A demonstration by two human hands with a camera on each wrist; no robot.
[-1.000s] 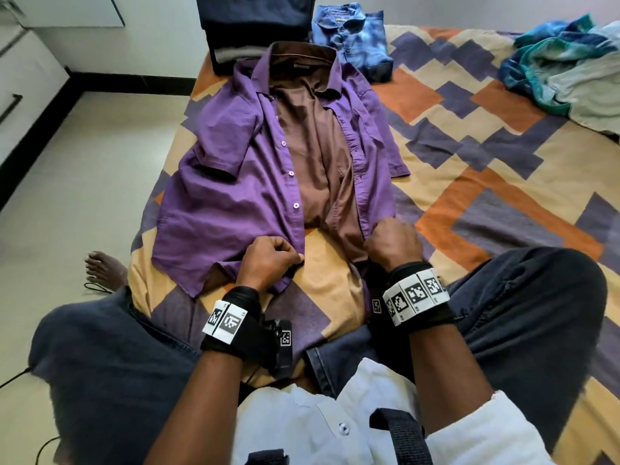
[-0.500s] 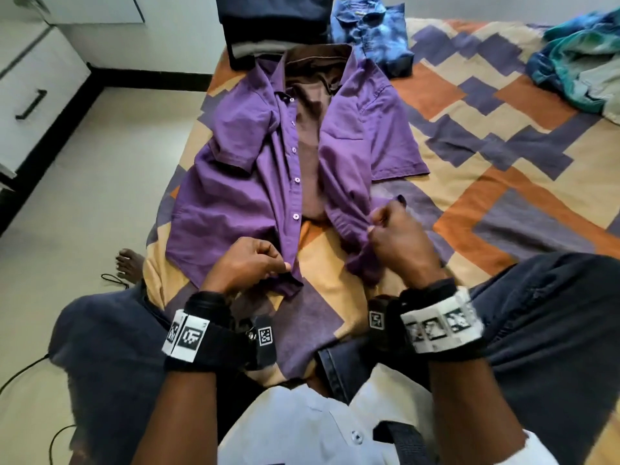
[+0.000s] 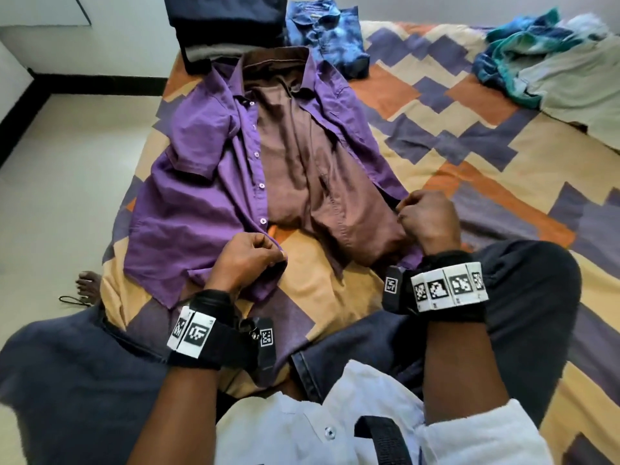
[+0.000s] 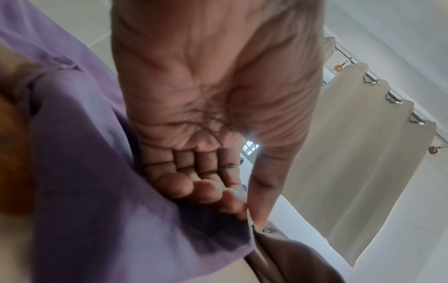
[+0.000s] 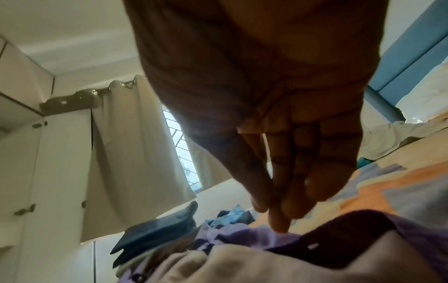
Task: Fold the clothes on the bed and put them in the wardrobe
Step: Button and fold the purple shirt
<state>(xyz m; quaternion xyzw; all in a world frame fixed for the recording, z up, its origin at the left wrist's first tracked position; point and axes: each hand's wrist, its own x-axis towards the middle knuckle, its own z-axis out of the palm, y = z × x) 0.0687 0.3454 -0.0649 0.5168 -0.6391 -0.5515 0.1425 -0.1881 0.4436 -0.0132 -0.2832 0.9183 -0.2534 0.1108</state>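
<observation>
— Patchwork bedspread (image 3: 436,156), and the purple shirt (image 3: 188,203) lies open along the bed's left edge, collar toward the far end.

— What are the hands doing?

— Left hand (image 3: 246,263) pinches the button-side hem; right hand (image 3: 426,219) pinches the other front panel's hem, brown lining up.

— Advice?

— I'd draw both fronts taut and bring them together at the middle, smoothing creases before folding. Folded clothes (image 3: 228,25) wait at the far edge.
</observation>
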